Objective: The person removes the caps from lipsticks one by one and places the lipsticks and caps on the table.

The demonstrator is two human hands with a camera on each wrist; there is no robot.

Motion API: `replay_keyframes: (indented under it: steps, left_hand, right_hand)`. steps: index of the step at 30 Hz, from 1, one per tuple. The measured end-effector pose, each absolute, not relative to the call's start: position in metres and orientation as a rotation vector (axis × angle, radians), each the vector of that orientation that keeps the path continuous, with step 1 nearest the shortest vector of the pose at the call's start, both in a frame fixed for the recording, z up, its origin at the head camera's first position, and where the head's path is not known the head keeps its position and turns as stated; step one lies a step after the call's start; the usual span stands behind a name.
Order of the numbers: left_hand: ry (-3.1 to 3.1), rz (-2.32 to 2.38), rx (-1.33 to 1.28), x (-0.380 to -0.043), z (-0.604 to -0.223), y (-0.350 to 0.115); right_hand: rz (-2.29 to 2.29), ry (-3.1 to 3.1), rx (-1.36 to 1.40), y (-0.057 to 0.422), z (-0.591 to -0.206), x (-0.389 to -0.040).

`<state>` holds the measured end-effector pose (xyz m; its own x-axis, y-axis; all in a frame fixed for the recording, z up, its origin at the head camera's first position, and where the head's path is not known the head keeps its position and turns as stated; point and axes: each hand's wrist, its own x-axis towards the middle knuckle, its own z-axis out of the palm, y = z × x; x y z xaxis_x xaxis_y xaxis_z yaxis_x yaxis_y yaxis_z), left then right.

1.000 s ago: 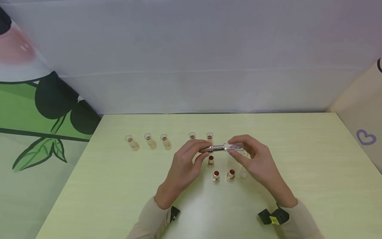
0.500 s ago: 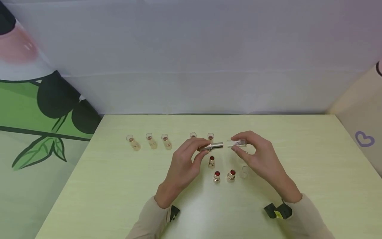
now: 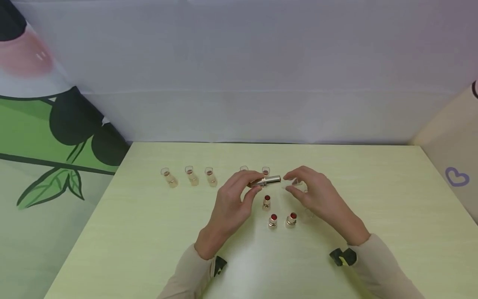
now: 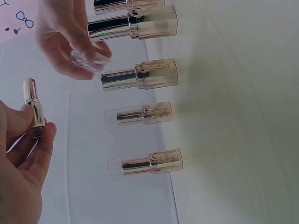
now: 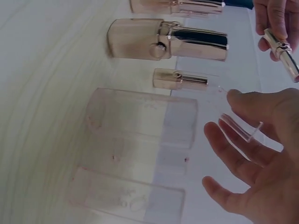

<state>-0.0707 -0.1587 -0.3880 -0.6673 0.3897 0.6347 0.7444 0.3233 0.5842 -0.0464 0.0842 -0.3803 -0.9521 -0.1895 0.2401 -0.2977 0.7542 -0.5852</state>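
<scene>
Tube in the left hand, clear cap in the right, gap in between

So we've got the left hand pinching a shiny metallic lipstick tube between thumb and fingers, held sideways above the table. The right hand pinches a clear cap by thumb and fingertips, just right of the tube; we see the two apart, not touching.

Nearer to us, below the tube, three uncapped lipsticks stand upright, red tips showing. A couple of clear caps stand on the right, near the right hand. On the far left we count three capped lipsticks upright in a row, and two more capped ones stand farther right, partly hidden by the left hand and the tube. Oh, and we spot a purple heart on the right wall.
</scene>
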Motion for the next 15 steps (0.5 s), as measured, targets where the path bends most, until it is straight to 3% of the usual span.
replay_keyframes:
  steps: [15]
  left_hand:
    - [-2.208, -1.313, -1.005, -0.071, -0.3879, -0.1587]
  right_hand:
    - [0.576, -3.044, 0.493, 0.0758, -0.389, -0.0536]
